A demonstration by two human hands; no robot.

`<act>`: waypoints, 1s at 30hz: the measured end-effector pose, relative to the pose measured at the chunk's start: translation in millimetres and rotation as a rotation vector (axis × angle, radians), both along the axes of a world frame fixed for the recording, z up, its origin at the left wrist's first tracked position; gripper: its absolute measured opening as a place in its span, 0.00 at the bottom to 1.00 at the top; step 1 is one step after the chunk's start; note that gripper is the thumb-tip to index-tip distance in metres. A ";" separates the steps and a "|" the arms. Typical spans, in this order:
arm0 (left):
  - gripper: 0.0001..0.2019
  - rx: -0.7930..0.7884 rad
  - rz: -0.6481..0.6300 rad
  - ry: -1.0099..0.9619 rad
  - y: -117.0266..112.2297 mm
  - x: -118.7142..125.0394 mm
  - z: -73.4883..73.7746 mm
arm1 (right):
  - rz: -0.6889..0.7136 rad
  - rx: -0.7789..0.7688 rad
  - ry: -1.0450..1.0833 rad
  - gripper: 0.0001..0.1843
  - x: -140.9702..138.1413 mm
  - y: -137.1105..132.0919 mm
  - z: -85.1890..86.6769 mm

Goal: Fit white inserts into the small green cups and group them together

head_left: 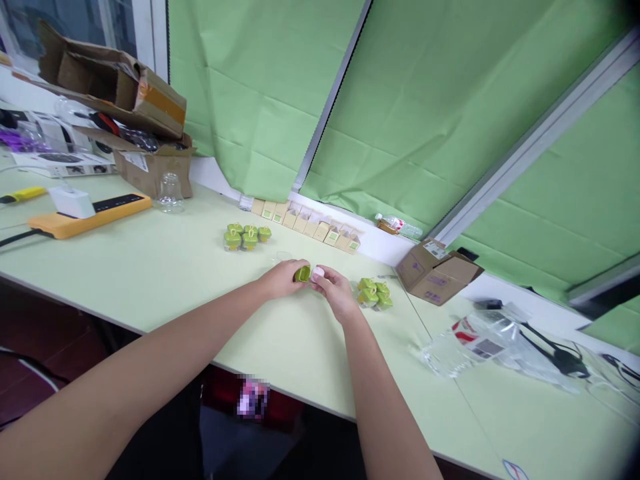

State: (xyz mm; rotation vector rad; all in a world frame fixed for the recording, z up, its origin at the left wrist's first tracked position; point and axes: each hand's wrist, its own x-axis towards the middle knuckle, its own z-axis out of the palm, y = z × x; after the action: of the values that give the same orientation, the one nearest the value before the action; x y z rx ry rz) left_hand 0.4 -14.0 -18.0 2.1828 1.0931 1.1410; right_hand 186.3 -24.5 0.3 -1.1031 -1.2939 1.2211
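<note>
My left hand (pixel 280 280) is closed around a small green lid (pixel 302 274), tilted so that its hollow inside shows. Right beside it, my right hand (pixel 334 290) pinches a small white rounded piece (pixel 317 273) between thumb and fingers. The two pieces are very close; whether they touch I cannot tell. Behind my left hand a clear, small round piece (pixel 283 256) lies on the table. To the left stands a group of small clear containers with green lids (pixel 249 239). A similar group of green-lidded containers (pixel 367 293) stands just right of my right hand.
A row of small kraft boxes (pixel 306 221) lines the table's back edge. Leftward are a glass jar (pixel 171 193), an orange power strip (pixel 107 212) and cardboard boxes (pixel 150 167). Rightward are an open carton (pixel 430 273), a large clear bottle (pixel 470 340) and cables (pixel 565 360).
</note>
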 end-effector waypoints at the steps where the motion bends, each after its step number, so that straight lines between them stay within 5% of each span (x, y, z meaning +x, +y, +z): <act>1: 0.19 0.003 0.000 -0.003 0.4 -0.2 -0.3 | 0.002 -0.010 0.014 0.26 -0.5 -1.0 1.0; 22: 0.24 0.000 0.028 0.030 3.2 -2.1 -2.0 | -0.006 -0.059 0.000 0.23 2.5 -4.7 7.5; 30: 0.24 0.010 0.039 0.032 4.1 -1.0 -2.8 | -0.029 -0.023 -0.004 0.32 -1.7 -3.2 6.0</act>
State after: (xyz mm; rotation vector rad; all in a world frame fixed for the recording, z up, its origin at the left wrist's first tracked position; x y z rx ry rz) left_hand -0.5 -9.9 -20.8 2.2033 1.1502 1.1338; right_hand 184.6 -27.7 6.2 -1.1377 -1.2656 1.2154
